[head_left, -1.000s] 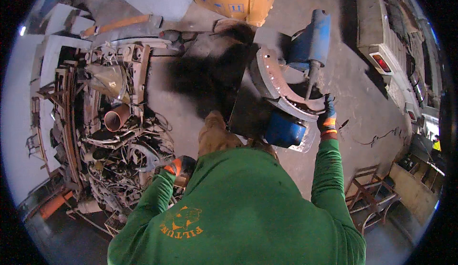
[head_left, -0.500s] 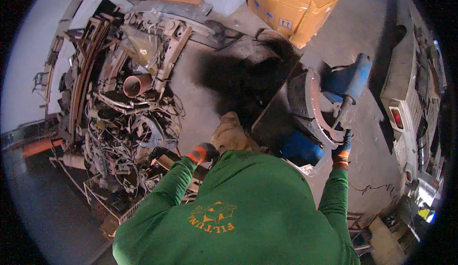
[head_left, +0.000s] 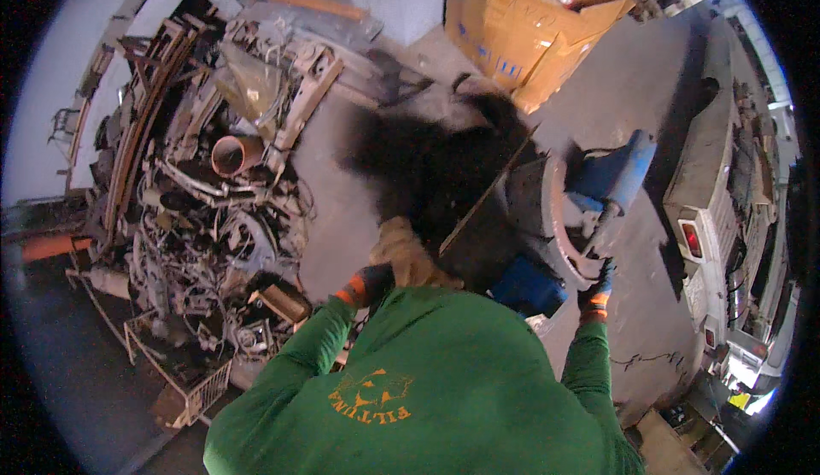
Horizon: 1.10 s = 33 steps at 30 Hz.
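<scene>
Machine: grey metal machine with a round curved rim (head_left: 547,219) stands on the concrete floor (head_left: 632,90), just ahead of the person and a little to their right.
Blue parts: a blue cylinder (head_left: 619,172) sits at the machine's far right side; a blue block (head_left: 525,285) sits low at its near side, close to the person's chest.
Flat panel: a dark flat sheet with a pale straight edge (head_left: 483,202) leans against the machine's left side, tilted.
Right hand: the right hand (head_left: 595,285), in a dark glove with an orange cuff, rests on the near lower edge of the curved rim; its fingers curl round the rim and grip it.
Left hand: the left hand (head_left: 369,283), in a dark glove with an orange cuff, is low beside the person's body, just beside a tan leather glove or boot (head_left: 408,257); whether its fingers are spread or closed cannot be told.
Sleeves: green long sleeves (head_left: 312,347) cover both arms.
Dark patch: a black sooty stain (head_left: 418,155) spreads over the floor behind the panel.
Scrap heap: a tangled pile of rusty metal scrap, wire and bars (head_left: 196,219) lies well to the left, with an orange-brown pipe end (head_left: 232,155) showing in it.
Box: an open brown cardboard box (head_left: 521,26) stands beyond the machine, at the far side of the floor.
Vehicle: a pale vehicle body with a red rear lamp (head_left: 692,240) is to the right, apart from the machine.
</scene>
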Tool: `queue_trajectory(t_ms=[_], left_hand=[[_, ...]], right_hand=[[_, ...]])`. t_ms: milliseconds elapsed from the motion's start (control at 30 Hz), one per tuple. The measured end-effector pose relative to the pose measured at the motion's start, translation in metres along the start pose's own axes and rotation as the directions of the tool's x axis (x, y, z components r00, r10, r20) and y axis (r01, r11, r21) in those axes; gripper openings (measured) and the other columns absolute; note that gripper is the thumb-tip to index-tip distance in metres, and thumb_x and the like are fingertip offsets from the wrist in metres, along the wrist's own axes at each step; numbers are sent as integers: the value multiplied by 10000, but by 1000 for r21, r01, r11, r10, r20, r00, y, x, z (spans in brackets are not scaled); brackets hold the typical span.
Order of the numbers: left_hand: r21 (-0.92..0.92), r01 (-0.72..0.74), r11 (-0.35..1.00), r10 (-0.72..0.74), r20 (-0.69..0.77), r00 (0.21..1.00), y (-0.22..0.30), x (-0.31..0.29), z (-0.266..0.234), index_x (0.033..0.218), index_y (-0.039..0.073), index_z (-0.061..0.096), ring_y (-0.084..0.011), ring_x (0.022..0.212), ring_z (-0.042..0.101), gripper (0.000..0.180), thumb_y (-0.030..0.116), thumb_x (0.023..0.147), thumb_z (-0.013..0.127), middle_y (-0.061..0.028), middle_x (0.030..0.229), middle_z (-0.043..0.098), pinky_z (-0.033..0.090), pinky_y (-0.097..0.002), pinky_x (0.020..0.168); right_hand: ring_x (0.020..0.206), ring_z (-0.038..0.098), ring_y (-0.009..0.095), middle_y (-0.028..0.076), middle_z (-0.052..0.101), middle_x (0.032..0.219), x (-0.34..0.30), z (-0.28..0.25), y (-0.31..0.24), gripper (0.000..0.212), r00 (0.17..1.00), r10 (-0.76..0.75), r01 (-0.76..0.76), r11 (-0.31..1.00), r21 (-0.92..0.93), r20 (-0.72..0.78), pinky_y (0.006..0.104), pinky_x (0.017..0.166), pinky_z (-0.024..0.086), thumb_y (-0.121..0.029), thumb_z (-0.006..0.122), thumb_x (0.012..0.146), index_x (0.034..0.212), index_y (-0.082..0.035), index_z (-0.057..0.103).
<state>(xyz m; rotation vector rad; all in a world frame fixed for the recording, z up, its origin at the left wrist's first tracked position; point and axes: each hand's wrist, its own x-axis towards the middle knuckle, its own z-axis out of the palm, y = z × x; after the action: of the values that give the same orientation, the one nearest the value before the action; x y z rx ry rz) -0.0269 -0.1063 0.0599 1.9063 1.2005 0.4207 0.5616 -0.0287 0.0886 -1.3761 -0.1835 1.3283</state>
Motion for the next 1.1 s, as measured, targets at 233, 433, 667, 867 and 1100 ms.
queue_trajectory(t_ms=[233,433,667,867,1100], left_hand=[[-170,704,690,-703,75,707,10,51,13,974,105,631,-248,881,582,211,220,813,557,-137,916,607,457,-360,740],[-376,178,909,-186,15,982,17,88,9,963,101,624,-243,845,575,200,215,810,562,-123,891,601,458,-365,716],[-112,457,883,-402,323,857,-34,28,10,950,97,614,-237,803,568,187,210,808,568,-106,862,593,459,-371,687],[-108,523,846,-456,363,812,-75,-60,-3,938,94,607,-232,766,562,177,206,806,573,-93,837,586,460,-376,663],[-365,362,858,-276,267,923,-34,-65,32,925,90,597,-226,724,554,166,200,803,578,-76,808,578,461,-381,635]], right_hand=[[1116,506,218,82,514,1259,-10,9,0,555,982,-72,56,994,97,174,359,1000,351,-436,499,884,1255,-22,490],[1031,562,252,103,569,1171,12,-8,14,561,997,42,-37,996,84,-61,374,920,427,-459,549,846,1201,-27,519],[952,570,266,82,583,1075,8,0,5,524,966,118,-122,993,-3,-230,439,796,487,-488,597,805,1166,-115,526],[896,529,246,63,510,1106,-25,28,-9,624,983,-73,28,966,-256,-167,377,683,462,-511,638,754,1242,-157,479],[1047,529,263,108,529,1196,-9,21,-7,635,990,79,-71,995,-77,113,392,872,456,-536,466,857,1288,-71,448]])
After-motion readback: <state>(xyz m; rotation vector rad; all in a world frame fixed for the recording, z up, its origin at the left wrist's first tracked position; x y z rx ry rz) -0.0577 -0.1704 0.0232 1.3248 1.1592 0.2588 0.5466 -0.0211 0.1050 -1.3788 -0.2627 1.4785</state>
